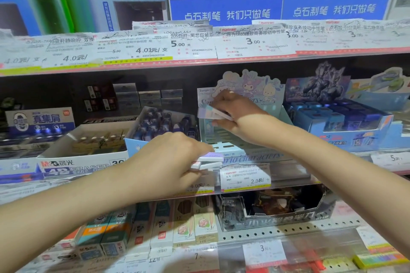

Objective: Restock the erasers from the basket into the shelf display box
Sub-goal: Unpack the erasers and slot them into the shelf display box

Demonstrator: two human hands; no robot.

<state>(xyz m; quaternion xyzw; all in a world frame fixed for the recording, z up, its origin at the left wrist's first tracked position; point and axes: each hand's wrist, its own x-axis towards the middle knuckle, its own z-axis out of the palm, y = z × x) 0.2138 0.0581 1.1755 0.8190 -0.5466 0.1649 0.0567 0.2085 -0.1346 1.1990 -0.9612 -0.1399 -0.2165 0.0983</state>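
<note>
The pale blue shelf display box [224, 146] with a cartoon-character header card stands on the middle shelf; its slotted floor looks mostly bare. My right hand [235, 115] is over the box's left back part, shut on a flat pastel eraser [210, 113] held tilted. My left hand [175, 155] hovers at the box's front left corner, shut on a small stack of flat pastel erasers [209, 160]. The basket is out of view.
A white eraser box [88, 144] and a tilted box of dark blue items [164, 124] sit left of the display box. A blue box [346, 122] stands to its right. Price tags [245, 176] line the shelf edge; pencil boxes [177, 224] fill the shelf below.
</note>
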